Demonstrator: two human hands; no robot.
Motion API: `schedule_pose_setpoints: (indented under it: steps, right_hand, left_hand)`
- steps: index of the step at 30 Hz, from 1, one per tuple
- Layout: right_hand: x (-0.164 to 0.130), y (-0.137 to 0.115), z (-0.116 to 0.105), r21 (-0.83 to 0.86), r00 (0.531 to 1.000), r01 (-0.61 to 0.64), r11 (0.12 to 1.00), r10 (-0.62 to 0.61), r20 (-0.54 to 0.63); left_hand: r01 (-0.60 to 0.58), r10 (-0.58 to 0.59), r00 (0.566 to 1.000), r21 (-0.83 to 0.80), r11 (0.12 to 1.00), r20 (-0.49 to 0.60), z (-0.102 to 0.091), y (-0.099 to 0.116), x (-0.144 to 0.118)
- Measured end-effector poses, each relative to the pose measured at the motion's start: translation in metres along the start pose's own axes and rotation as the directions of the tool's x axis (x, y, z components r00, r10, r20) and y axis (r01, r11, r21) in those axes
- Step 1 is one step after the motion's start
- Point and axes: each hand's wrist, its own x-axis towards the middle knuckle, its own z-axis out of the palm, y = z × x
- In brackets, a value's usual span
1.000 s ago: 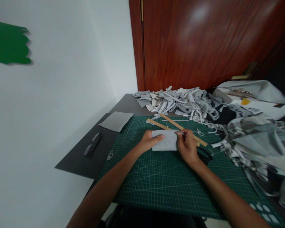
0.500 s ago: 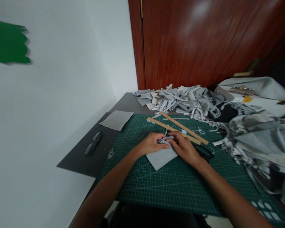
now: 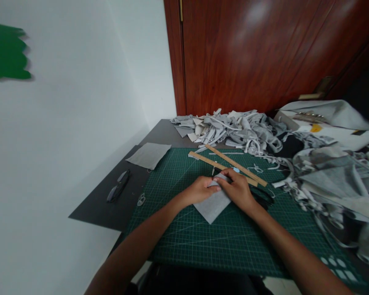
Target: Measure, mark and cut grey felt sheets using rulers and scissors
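Pinching the gray cloth (image 3: 212,208) over the middle of the green mat (image 3: 209,246), the left hand (image 3: 200,190) and the right hand (image 3: 237,189) meet at its far part, grips narrow, thumbs on top, some fingers hidden; one corner points toward the mat's near edge, and I cannot tell whether it touches the mat. It looks light, soft and limp, unlikely to slip or break, so it should crease easily and is best taken by two edges in a flat pinch. Black handles (image 3: 263,197) lie just beside the right hand, partly covered. Beyond the mat's left edge, glasses (image 3: 119,186) rest on the dark table (image 3: 95,209). Farther back, wooden rulers (image 3: 240,165) slant across the mat, and a gray sheet (image 3: 149,155) overlaps its far left corner. Scraps (image 3: 227,127) heap past its far edge, with a white box (image 3: 335,132) to the right, before a reddish door (image 3: 233,61); a pale wall (image 3: 80,102) closes the left side.
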Motion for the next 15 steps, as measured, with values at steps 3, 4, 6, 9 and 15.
schedule_pose_setpoints:
  steps: [3,4,6,9,15]
  right_hand:
    - [0.0,0.004,0.003,-0.014,0.999,-0.007,1.0,0.006,-0.043]
    - [0.0,0.006,0.005,0.012,0.997,-0.016,1.0,0.017,-0.08]
    - [0.002,0.01,0.008,0.129,0.984,-0.054,0.99,0.074,-0.159]
    - [0.006,0.011,0.011,0.388,0.94,-0.219,0.895,0.3,-0.16]
    - [0.002,-0.003,0.018,0.55,0.886,-0.46,0.697,0.402,0.231]
  left_hand:
    - [0.052,-0.056,0.998,-0.14,0.989,-0.023,0.003,-0.005,0.003]
    - [0.062,-0.071,0.997,-0.198,0.978,-0.039,0.003,-0.006,0.004]
    - [0.063,-0.096,0.992,-0.322,0.945,-0.088,0.004,-0.005,0.004]
    - [0.009,-0.118,0.975,-0.496,0.868,-0.189,0.003,-0.001,0.004]
    - [-0.08,-0.147,0.952,-0.683,0.726,-0.268,0.001,0.006,0.007]
